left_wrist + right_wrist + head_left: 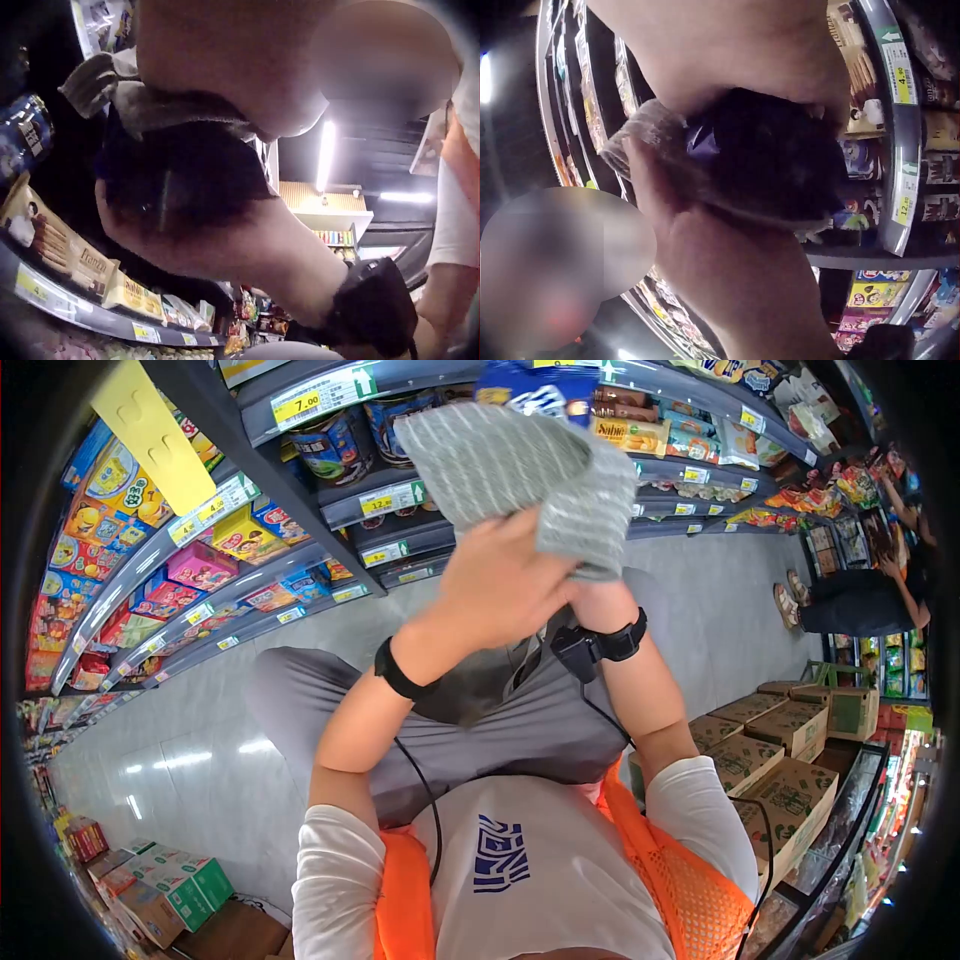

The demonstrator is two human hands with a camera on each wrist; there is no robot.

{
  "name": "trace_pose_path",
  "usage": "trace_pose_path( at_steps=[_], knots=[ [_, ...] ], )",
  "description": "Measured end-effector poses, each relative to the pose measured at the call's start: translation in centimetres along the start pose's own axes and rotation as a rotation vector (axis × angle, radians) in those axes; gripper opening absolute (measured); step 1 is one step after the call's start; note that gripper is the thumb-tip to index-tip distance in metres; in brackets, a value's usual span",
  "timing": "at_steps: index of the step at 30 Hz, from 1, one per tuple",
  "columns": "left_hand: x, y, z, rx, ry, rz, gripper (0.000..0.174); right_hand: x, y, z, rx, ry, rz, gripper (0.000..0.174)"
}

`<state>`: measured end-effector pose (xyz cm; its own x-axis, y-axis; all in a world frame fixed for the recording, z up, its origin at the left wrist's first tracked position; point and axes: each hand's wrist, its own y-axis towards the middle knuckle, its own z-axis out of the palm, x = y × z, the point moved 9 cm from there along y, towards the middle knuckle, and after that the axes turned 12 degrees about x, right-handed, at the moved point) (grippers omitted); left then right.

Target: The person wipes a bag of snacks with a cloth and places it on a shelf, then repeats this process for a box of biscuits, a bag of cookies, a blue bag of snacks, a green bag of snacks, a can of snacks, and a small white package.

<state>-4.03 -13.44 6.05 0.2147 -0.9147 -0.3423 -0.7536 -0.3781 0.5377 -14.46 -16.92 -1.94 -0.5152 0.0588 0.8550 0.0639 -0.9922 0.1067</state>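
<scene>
Both hands meet in front of the chest around a grey striped cloth (500, 460) and a dark blue snack bag (535, 390). My left hand (500, 585) grips the cloth, its thumb lying along the fabric in the right wrist view. The cloth (660, 139) sits between that hand and the bag (772, 157). On the bag's other side, my right hand (727, 52) holds it, fingers bent around it. In the head view the cloth's folds hide most of the right hand and the bag's lower part. The bag (180, 172) looks nearly black in the left wrist view.
Snack shelves (390, 500) with price tags curve close ahead and to the left. A yellow card (150, 435) juts out at upper left. Stacked cardboard boxes (790, 790) stand to the right, green-and-white cartons (180, 880) behind left. Another person (860, 600) is at far right.
</scene>
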Motion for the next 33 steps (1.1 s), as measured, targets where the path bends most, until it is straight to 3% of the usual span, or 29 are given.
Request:
trace_pose_path(
  at_steps=[2,7,8,11,12,13,15,16,18,20,25,28,31,33],
  knots=[
    [0.8,0.0,-1.9,-0.089,0.051,-0.025,0.028,-0.4,0.3,1.6,-0.007,0.09,-0.007,0.048],
    [5.1,-1.1,-5.8,-0.375,-0.058,-0.156,0.018,-1.2,0.6,5.3,0.247,0.024,0.04,0.064],
    [6.0,-1.3,-5.6,-0.365,-0.234,-0.203,0.02,-1.0,0.5,6.1,0.32,-0.004,-0.001,0.068],
    [7.3,-1.5,-4.5,-0.332,-0.795,-0.345,0.028,-1.4,0.8,5.9,0.274,-0.006,0.097,0.062],
    [7.2,-1.3,-4.9,-0.346,-0.713,-0.294,0.028,-1.7,1.0,5.6,0.252,-0.02,0.134,0.06],
    [7.4,-1.1,-5.1,-0.358,-0.631,-0.244,0.028,-2.0,1.3,4.7,0.207,-0.103,0.184,0.043],
    [8.0,-1.3,-5.4,-0.331,-0.507,-0.216,0.025,-1.6,0.7,3.9,0.122,0.158,0.181,0.037],
    [8.4,-1.5,-5.4,-0.381,-0.685,-0.228,0.024,-1.5,0.6,3.8,0.08,0.286,0.179,0.034],
    [8.6,-1.4,-5.0,-0.46,-1.011,-0.258,0.022,0.2,1.0,3.7,0.251,0.017,-0.154,0.039],
    [7.9,-1.2,-3.6,-0.452,-1.187,-0.278,0.021,-0.3,1.8,3.6,0.096,0.234,0.077,0.038],
    [6.1,-1.3,-0.5,-0.262,-0.973,-0.253,0.027,1.9,2.3,1.5,0.087,0.241,-0.076,0.038],
    [5.0,-1.0,0.2,-0.257,-0.965,-0.235,0.028,3.5,2.6,-0.3,0.038,0.197,-0.119,0.04],
    [5.6,-1.2,-0.4,-0.35,-1.201,-0.315,0.041,2.9,2.3,-0.7,0.079,0.087,-0.046,0.044],
    [6.5,-0.7,-2.2,-0.449,-1.281,-0.241,0.052,1.5,1.7,0.8,0.194,0.222,0.048,0.043]
  ],
)
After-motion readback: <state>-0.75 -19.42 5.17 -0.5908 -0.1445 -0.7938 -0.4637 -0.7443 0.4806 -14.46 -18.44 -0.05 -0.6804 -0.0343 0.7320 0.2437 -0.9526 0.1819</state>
